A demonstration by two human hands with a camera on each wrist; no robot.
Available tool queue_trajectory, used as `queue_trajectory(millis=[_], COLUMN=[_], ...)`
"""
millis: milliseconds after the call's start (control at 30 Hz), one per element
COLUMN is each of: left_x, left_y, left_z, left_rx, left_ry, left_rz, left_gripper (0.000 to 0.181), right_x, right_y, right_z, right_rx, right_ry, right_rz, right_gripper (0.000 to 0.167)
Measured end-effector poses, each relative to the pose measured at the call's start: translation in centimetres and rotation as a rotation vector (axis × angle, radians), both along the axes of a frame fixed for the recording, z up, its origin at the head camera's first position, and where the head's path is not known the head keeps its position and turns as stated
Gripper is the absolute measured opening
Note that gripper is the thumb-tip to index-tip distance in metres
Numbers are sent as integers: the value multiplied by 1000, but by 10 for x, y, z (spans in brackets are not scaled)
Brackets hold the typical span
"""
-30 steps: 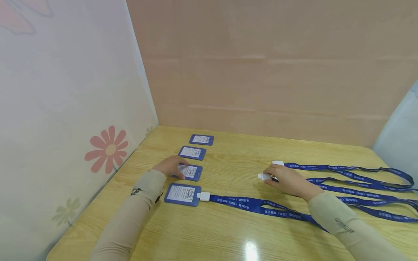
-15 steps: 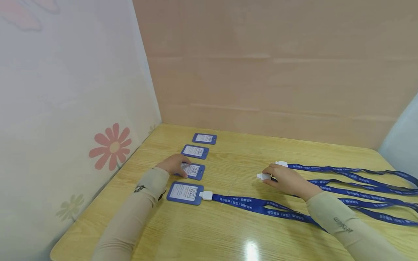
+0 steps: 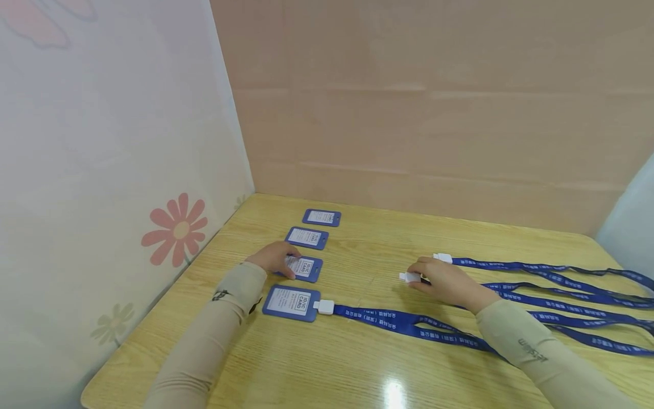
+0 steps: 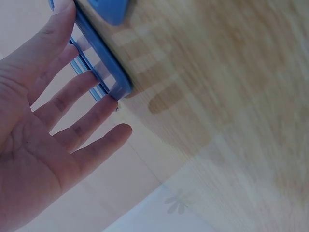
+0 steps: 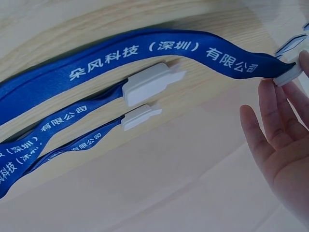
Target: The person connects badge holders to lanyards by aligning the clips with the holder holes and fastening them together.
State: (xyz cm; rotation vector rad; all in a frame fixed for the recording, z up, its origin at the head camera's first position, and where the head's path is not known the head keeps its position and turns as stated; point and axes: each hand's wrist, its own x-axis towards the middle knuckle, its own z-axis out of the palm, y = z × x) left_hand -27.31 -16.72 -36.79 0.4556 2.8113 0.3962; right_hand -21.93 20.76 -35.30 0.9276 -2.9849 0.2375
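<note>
My left hand pinches the left end of a blue ID card holder on the table. In the left wrist view, thumb and fingers lie at opposite edges of that card holder. My right hand pinches the white plastic clip of a blue lanyard, just above the tabletop. The right wrist view shows the printed strap running from the gripped clip, partly hidden by fingers. Nearer me lies another card holder, joined by a white clip to its lanyard.
Two more card holders lie in the column behind. Several blue lanyards spread over the right of the wooden table, and one white clip shows just beyond my right hand. Walls stand behind and at the left.
My right hand has shifted slightly left with the clip, toward the card holder. My left hand keeps its grip on the card holder. The head view has turned a little left.
</note>
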Motion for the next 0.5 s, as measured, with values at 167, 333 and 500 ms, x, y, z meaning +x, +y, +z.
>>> queue_trajectory(millis=[167,333,500], left_x=[1,2,2], left_y=[1,1,2], left_z=[0,0,1], left_rx=[0,-2,-1], left_ry=[-1,-2,-6], left_rz=[7,10,15], left_gripper=[53,53,53], right_x=[-1,-2,-2], right_y=[-2,-4,-5], right_z=[0,-1,-1], right_rx=[3,7,2], right_ry=[-10,6,19], right_rz=[-3,10,20], right_gripper=[28,28,27])
